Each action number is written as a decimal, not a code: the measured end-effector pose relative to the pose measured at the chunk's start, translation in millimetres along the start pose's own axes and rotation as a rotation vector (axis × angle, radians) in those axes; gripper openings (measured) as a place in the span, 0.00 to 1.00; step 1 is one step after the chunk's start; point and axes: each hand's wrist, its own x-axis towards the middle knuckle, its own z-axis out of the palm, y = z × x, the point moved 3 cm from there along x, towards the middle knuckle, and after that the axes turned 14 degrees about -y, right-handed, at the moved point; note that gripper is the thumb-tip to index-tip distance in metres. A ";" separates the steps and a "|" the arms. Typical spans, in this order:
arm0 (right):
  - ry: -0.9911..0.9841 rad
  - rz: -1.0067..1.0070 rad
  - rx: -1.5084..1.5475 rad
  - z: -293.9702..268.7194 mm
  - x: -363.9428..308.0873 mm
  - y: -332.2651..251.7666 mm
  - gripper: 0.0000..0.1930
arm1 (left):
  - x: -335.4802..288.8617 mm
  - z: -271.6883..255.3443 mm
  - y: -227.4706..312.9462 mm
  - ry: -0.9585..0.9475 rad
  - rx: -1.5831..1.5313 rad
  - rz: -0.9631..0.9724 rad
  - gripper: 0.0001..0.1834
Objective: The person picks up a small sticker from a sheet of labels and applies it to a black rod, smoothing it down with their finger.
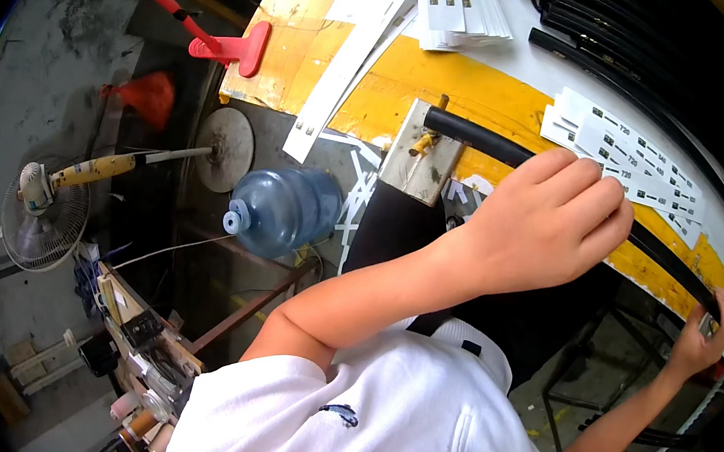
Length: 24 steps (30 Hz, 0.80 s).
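Observation:
A long black tube [474, 137] runs along the front edge of the yellow-topped table. My left hand [555, 219] is closed over it from above, a little way from its left end. Farther right, my right hand [702, 337] grips the same tube between thumb and fingers. The tube's left end rests by a brass-coloured fitting [425, 146] on a small metal plate [418, 179] at the table edge. Just beyond my left hand lie white printed label strips [640, 162].
More black tubes [589, 32] are stacked at the back right. White label sheets [459, 6] and long strips [346, 68] cover the back left, near a red clamp [244, 48]. Left of the table are a blue water bottle [286, 211] and a fan [43, 216].

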 end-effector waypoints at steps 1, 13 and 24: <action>-0.016 0.003 0.005 2.4 2.7 -2.8 0.21 | 0.0 2.4 -2.2 0.022 0.001 0.001 0.15; -0.085 0.020 -0.126 22.6 11.3 -38.5 0.20 | -29.4 10.0 -21.3 -0.047 -0.051 -0.055 0.16; -0.084 0.114 -0.070 31.9 6.1 -60.7 0.23 | -25.1 11.0 -25.6 -0.167 -0.061 -0.016 0.14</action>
